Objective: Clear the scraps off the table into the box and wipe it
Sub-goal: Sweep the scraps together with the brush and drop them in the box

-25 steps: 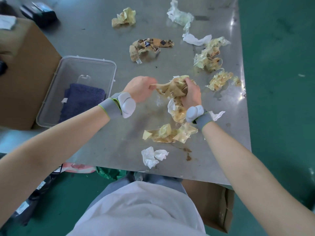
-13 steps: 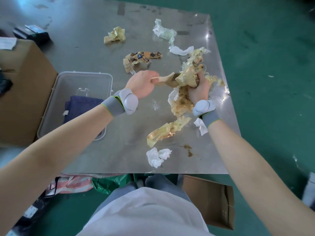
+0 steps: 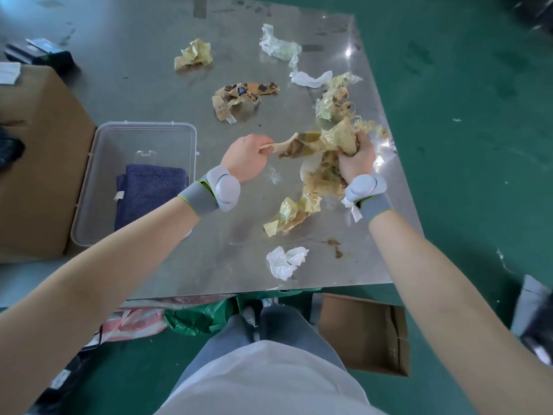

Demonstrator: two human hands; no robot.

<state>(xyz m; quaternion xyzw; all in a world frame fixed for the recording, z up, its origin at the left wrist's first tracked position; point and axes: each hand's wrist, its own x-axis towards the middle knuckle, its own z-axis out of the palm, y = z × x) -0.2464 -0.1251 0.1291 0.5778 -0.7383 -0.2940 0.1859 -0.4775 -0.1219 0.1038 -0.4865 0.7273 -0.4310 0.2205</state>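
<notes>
Scraps of crumpled yellowish-brown tape (image 3: 324,140) sit bunched over the steel table's (image 3: 155,85) right side. Our right hand (image 3: 356,161) clenches the wad while our left hand (image 3: 247,158) pinches its stretched tail. We should fold that tail in, then carry everything to the clear plastic box (image 3: 143,128) at left.
</notes>
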